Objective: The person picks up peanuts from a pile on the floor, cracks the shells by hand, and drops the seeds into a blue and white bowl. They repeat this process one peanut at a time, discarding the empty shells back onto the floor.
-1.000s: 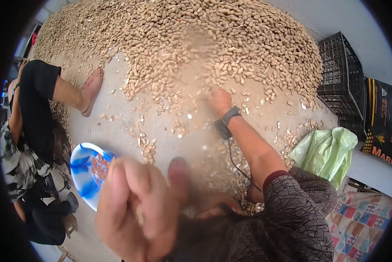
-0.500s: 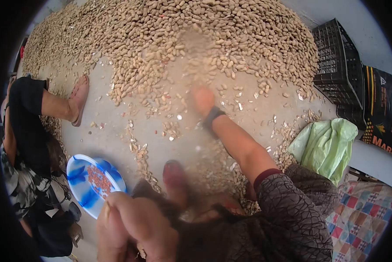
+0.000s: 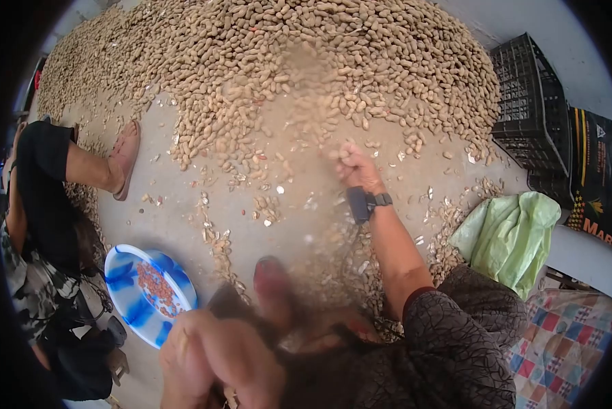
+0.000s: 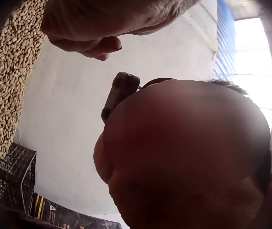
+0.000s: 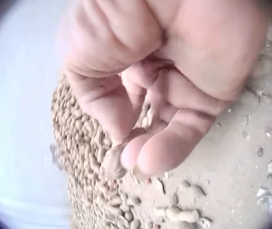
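Observation:
In the head view the right hand (image 3: 357,169) is low over the floor at the front of the peanut pile (image 3: 251,41), its curled fingers holding pale peanuts. The right wrist view shows that hand (image 5: 174,90) gripping a peanut (image 5: 113,163) at the fingertips, with another piece partly hidden in the palm. Large and near the camera, the left hand (image 3: 221,354) is curled beside the blue and white basin (image 3: 130,307); a bit of peanut or shell (image 3: 231,397) shows among its fingers. The left wrist view has the left hand (image 4: 107,21) at the top, its contents hidden.
Reddish kernels (image 3: 157,290) lie in the basin. Another person's sandalled foot (image 3: 123,160) is at left. Black crates (image 3: 530,102), a green sack (image 3: 513,238) and a patchwork cloth (image 3: 565,341) are at right. Shells (image 3: 217,252) are scattered on the floor.
The left hand has moved lower in the head view. The right hand shifted left, then back right, and has turned so that the peanuts in its fingers show.

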Motion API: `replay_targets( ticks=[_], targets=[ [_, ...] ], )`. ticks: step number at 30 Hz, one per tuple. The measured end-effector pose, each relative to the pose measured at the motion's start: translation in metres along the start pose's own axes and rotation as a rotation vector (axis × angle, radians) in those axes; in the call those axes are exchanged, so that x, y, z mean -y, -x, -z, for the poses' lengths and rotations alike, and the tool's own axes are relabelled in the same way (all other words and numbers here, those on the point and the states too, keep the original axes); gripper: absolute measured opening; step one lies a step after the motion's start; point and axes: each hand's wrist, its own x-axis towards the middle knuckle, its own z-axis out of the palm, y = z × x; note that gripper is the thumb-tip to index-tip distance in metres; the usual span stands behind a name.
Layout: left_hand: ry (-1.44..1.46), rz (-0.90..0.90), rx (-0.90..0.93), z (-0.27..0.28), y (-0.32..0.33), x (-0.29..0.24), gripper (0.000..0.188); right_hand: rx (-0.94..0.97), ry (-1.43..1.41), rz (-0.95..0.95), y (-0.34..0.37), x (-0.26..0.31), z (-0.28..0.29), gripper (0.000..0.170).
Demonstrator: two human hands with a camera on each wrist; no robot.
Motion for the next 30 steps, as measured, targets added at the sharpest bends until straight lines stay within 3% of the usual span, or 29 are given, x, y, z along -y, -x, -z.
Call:
replay_targets(
  ticks=[3,5,8,9,11,12,14,15,17,18,20,21,23,24,26,27,29,30],
  targets=[
    [0.008,0.022,-0.029,-0.004,0.001,0.001,0.034,-0.035,-0.226,0.052,0.012,0.019,-0.008,0.024],
    [-0.102,0.016,-0.192,-0.015,0.002,0.001,0.034,0.337,-0.492,0.042,0.017,0.038,-0.016,0.026],
    [-0.081,0.033,-0.155,-0.012,0.000,0.002,0.031,0.494,-0.372,0.142,0.011,0.065,-0.034,0.032],
    [-0.082,0.034,-0.158,-0.011,-0.001,0.001,0.031,0.494,-0.375,0.140,0.012,0.069,-0.042,0.032],
    [-0.074,0.061,-0.095,-0.009,-0.003,-0.001,0.028,0.248,-0.450,0.151,0.010,0.073,-0.056,0.033],
    [-0.074,0.059,-0.097,-0.009,-0.004,-0.001,0.028,0.249,-0.451,0.149,0.006,0.072,-0.052,0.033],
    [-0.093,0.058,-0.093,-0.009,-0.005,-0.002,0.026,0.328,-0.513,-0.086,-0.010,0.066,-0.035,0.033],
    [-0.094,0.052,-0.092,-0.009,-0.004,-0.002,0.026,0.333,-0.511,-0.086,-0.019,0.056,-0.026,0.033],
    [-0.123,0.065,-0.110,-0.008,-0.002,-0.003,0.026,-0.146,0.092,0.095,-0.035,0.042,-0.024,0.028],
    [-0.123,0.061,-0.110,-0.007,-0.002,-0.003,0.026,-0.142,0.093,0.096,-0.044,0.042,-0.028,0.028],
    [-0.145,0.046,-0.106,-0.006,-0.003,-0.003,0.026,-0.308,0.475,0.126,-0.066,0.047,-0.039,0.023],
    [-0.147,0.042,-0.107,-0.006,-0.002,-0.002,0.026,-0.304,0.473,0.127,-0.083,0.042,-0.031,0.023],
    [-0.144,0.050,-0.141,-0.006,-0.001,-0.002,0.027,-0.451,1.168,0.248,-0.108,0.034,-0.027,0.026],
    [-0.145,0.046,-0.143,-0.006,-0.001,-0.002,0.027,-0.447,1.167,0.248,-0.111,0.032,-0.030,0.026],
    [-0.143,0.023,-0.167,-0.007,-0.001,0.000,0.027,-0.586,1.644,0.399,-0.115,0.027,-0.034,0.027],
    [-0.142,0.023,-0.168,-0.007,-0.001,0.000,0.027,-0.586,1.645,0.398,-0.115,0.026,-0.035,0.027],
    [-0.120,0.023,-0.177,-0.009,0.000,0.001,0.027,-0.305,1.917,0.281,-0.109,0.026,-0.038,0.023],
    [-0.117,0.026,-0.170,-0.009,0.000,0.002,0.027,-0.312,1.921,0.281,-0.105,0.026,-0.042,0.023]
  ],
)
